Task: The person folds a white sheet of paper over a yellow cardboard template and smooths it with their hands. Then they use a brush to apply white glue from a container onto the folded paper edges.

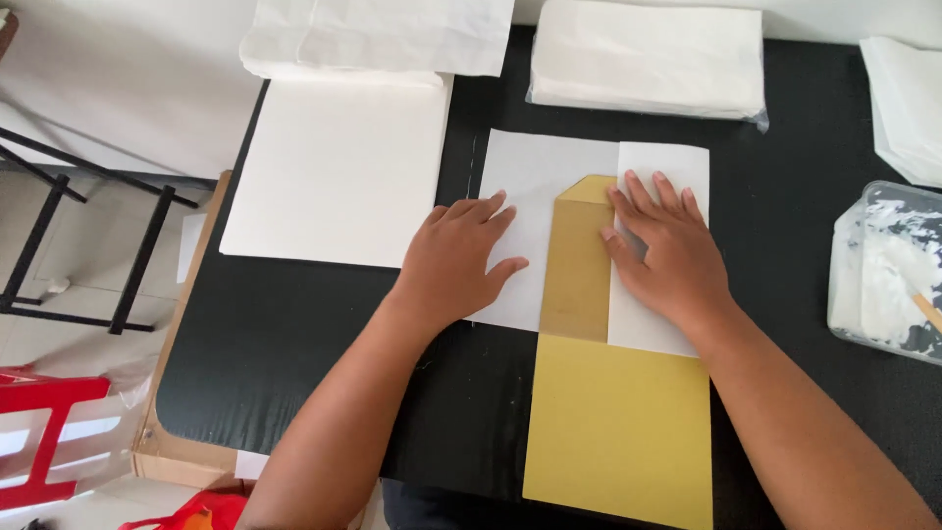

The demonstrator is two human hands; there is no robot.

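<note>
A white paper sheet [530,186] lies on the black table [294,324], wrapped partly around a flat yellow-brown template [618,432] that sticks out toward me. My left hand [461,260] presses flat on the sheet's unfolded left part, fingers spread. The right flap [667,162] is folded over the template, and my right hand [662,245] presses it down with its fingers apart. Between my hands a strip of the template [577,275] shows.
A stack of white sheets [339,167] lies at the left, with folded white paper [383,34] behind it. A wrapped pack of white paper [648,59] sits at the back, more paper [908,98] at the far right. A clear tub of white paste [883,275] stands right.
</note>
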